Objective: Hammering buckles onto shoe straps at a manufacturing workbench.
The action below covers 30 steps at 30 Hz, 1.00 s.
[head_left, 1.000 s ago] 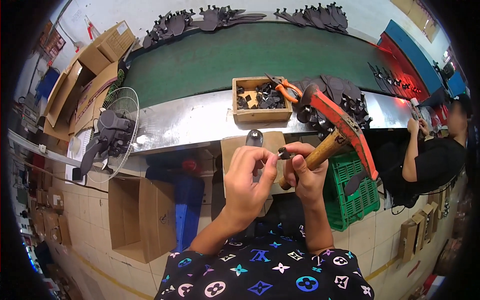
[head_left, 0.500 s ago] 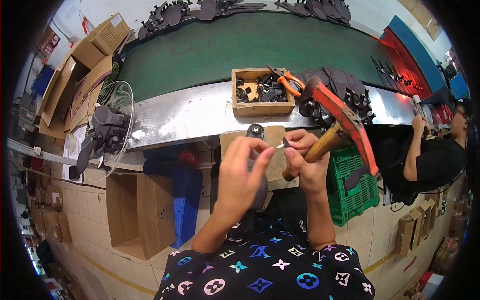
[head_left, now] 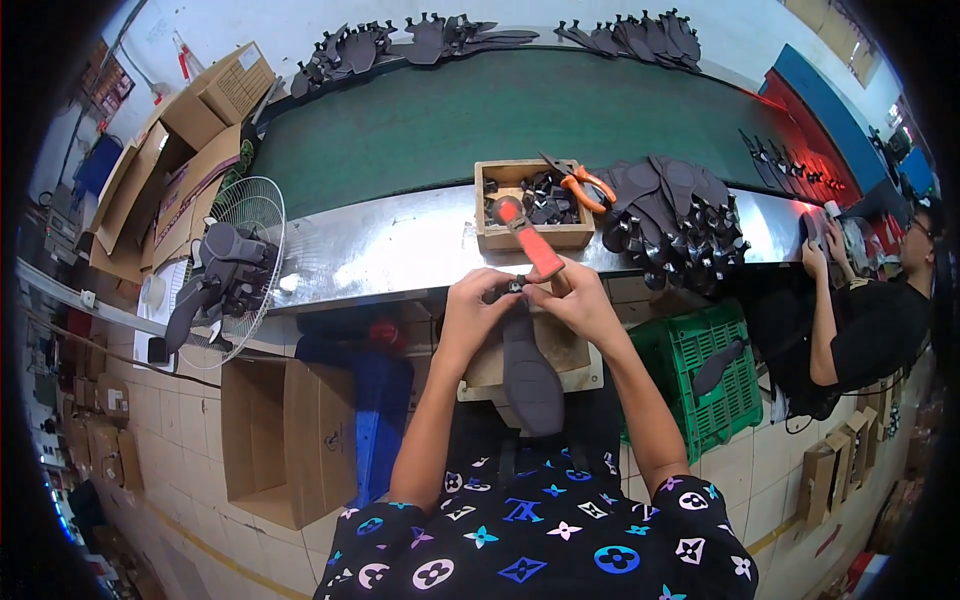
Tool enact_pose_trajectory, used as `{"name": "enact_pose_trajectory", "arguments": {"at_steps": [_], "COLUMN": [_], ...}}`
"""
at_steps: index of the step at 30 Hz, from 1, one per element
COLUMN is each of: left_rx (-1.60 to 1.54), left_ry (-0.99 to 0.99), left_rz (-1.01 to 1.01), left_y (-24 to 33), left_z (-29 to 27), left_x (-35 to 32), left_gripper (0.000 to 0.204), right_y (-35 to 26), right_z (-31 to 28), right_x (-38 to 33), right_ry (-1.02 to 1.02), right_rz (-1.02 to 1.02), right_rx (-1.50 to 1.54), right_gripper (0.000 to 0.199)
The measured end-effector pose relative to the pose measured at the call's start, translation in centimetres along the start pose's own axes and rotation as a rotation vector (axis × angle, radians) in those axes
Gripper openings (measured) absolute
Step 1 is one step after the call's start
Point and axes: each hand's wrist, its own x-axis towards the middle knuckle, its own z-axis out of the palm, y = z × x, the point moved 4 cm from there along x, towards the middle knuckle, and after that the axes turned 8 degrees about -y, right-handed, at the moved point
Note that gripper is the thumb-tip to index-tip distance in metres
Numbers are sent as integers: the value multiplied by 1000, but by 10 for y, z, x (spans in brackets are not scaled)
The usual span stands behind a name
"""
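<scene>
A dark grey shoe sole (head_left: pixel 531 375) lies lengthwise on a worn tan work block (head_left: pixel 583 350), its broad end toward me. At the far, narrow end sits a small black piece with a light spot (head_left: pixel 515 287). My left hand (head_left: pixel 468 312) is closed around that end, thumb and fingers pinching at the small piece. From the other side my right hand (head_left: pixel 588 308) meets it with its fingertips, while also keeping a hammer (head_left: pixel 538 252) tucked in its grip. The hammer's red head points away, over the parts box; most of its handle is hidden by the hand.
A wooden box (head_left: pixel 540 238) of small black parts, with orange-handled pliers (head_left: pixel 583 187), stands on the metal bench edge (head_left: pixel 370 235). Right of it lies a pile of soles (head_left: pixel 675 205). A fan (head_left: pixel 262 215), a cardboard box (head_left: pixel 310 440) and a green crate (head_left: pixel 735 400) flank me. A co-worker (head_left: pixel 870 320) sits at right.
Both hands have moved down onto the sole's far end, from holding a small dark piece above it. The hammer has swung left and its head now points away. The sole shows more fully.
</scene>
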Motion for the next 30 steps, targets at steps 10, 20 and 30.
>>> {"name": "enact_pose_trajectory", "arguments": {"at_steps": [10,20,30], "left_rx": [15,-103,-375], "left_ry": [59,78,-105], "left_rz": [43,13,-143], "left_y": [12,6,0], "left_z": [-5,-9,-4], "left_x": [-8,-10,-6], "left_gripper": [30,21,25], "right_y": [-21,-36,-83], "right_z": [5,9,24], "right_x": [12,-2,-89], "right_ry": [-145,-91,132], "right_rz": [-160,-272,-7], "right_rx": [-320,-347,-451], "right_gripper": [22,27,33]}}
